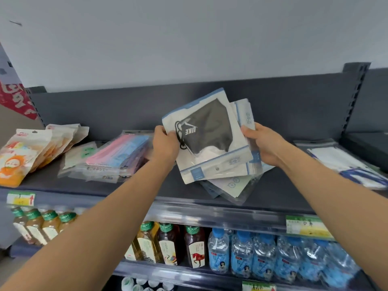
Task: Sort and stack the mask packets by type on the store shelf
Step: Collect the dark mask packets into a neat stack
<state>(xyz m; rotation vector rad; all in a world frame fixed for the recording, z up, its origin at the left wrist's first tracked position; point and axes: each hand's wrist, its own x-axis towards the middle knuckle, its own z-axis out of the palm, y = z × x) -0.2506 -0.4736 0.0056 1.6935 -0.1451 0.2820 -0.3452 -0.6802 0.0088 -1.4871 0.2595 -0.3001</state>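
Risk, as I judge it: the bundle of packets (237, 181) is fanned out, its lower ones skewed and low over the shelf (147, 185) near the front edge. Glossy film in a loose pinch could slip and spill packets over that edge toward the bottles (241, 253) below.

The left hand (165, 143) grips the left side of the front packet (210, 131). The right hand (264, 143) grips the bundle's right side.

The front packet, held tilted above the shelf's middle, is white with blue borders and shows a black mask.
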